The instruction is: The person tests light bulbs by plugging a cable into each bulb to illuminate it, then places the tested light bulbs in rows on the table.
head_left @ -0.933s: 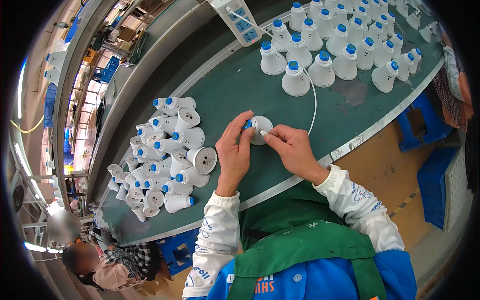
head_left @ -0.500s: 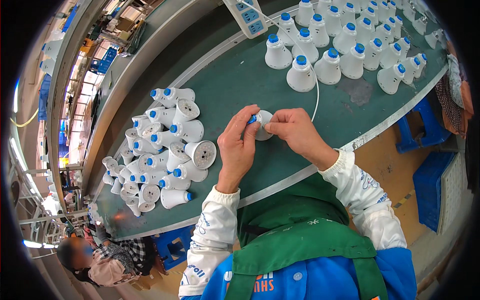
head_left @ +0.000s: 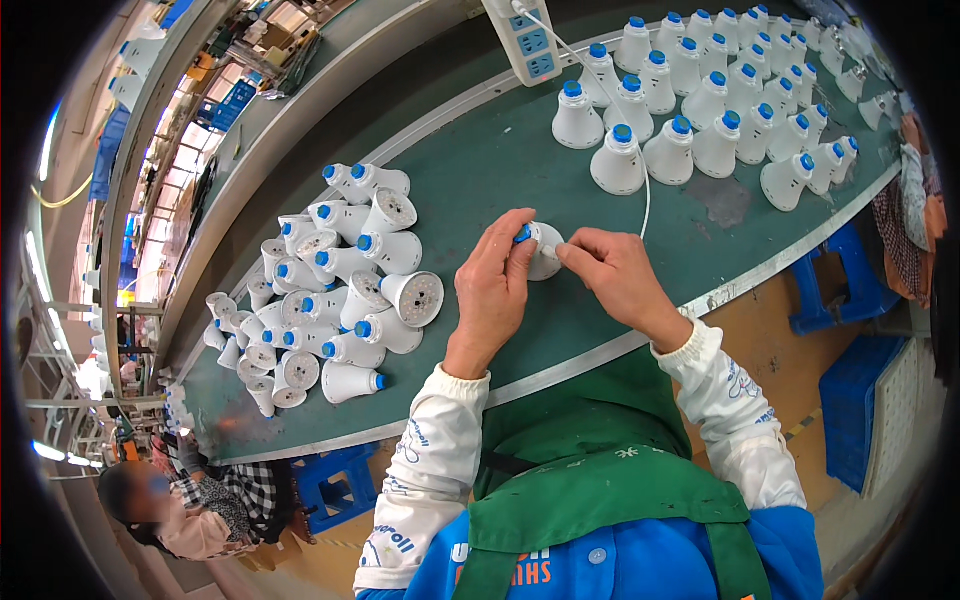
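Observation:
Over the green table, my left hand (head_left: 495,290) grips a white cone-shaped lamp body (head_left: 545,262) by its neck, near the blue cap (head_left: 523,234). Its wide round face is tipped toward my right hand (head_left: 620,285). The right thumb and forefinger are pinched together at that face; whatever small thing they may hold is too small to make out. Left of my left hand lies a heap of similar lamp bodies (head_left: 393,252), many on their sides, with blue caps and some dotted round faces showing.
Rows of upright lamp bodies (head_left: 618,165) stand at the far right. A white power strip (head_left: 530,50) sits at the table's back edge, its white cable (head_left: 645,200) trailing among them. Another person (head_left: 185,510) sits at lower left. Blue stools (head_left: 850,285) stand below the table edge.
My right hand has drawn slightly away from the lamp body's face, its fingers still pinched. My left hand keeps its hold. The whole view has shifted a little.

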{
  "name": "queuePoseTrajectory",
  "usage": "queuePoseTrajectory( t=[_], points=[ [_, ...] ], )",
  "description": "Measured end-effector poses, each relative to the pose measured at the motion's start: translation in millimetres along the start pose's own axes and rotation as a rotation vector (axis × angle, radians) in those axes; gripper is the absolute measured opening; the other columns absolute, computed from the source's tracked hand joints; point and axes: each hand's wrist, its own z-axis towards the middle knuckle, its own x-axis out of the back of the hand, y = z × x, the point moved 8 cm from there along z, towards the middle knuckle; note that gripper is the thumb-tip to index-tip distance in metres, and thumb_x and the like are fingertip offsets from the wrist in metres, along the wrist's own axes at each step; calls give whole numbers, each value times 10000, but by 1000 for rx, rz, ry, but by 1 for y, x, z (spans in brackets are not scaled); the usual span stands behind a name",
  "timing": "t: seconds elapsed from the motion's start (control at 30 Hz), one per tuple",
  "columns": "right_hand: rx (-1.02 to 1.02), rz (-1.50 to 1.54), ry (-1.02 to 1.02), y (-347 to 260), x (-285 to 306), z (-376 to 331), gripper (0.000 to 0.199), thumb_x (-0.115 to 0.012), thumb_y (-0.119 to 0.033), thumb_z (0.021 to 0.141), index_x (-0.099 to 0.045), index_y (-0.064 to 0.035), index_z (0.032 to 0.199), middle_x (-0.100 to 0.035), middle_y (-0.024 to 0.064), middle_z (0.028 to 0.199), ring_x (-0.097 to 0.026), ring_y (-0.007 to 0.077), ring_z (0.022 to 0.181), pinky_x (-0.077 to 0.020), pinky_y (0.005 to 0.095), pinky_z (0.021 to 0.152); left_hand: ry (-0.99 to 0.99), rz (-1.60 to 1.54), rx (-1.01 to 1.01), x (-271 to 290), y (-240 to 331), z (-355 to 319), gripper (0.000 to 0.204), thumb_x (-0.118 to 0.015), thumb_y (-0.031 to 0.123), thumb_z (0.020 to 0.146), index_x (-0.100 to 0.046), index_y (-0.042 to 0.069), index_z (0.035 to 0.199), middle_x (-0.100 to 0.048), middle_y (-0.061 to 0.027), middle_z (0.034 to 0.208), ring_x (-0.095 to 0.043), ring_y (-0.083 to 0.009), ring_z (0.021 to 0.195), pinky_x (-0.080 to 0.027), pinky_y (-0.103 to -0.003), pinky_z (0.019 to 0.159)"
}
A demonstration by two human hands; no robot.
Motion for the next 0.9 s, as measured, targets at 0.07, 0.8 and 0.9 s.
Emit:
queuePoseTrajectory(
  t=[0.07, 0.8, 0.9],
  points=[
    [44, -12, 29, -4, 0, -3, 258, -631, -232, 848, -639, 11, 763, -582, 101, 592, -531, 203, 527, -400, 340, 512, -13, 8, 11, -1, 0, 0, 244, -589, 61, 906, -615, 54, 1148, -658, -132, 1108, -669, -264, 882, -532, -328, 735],
    [160, 1, 135, -7, 7, -15, 192, -632, -172, 852, -608, -13, 746, -573, 133, 585, -552, 283, 494, -408, 368, 489, -21, 35, 0, -1, 2, 0, 244, -568, 75, 920, -595, 61, 1162, -645, -134, 1114, -659, -291, 877, -527, -343, 743],
    [169, -37, 193, -1, 26, -31, 180, -632, -141, 851, -589, -17, 727, -554, 123, 569, -534, 277, 480, -397, 361, 471, -32, 52, 10, -2, 4, 0, 254, -574, 85, 917, -581, 62, 1170, -636, -133, 1121, -655, -292, 872, -524, -343, 745]
  ],
)
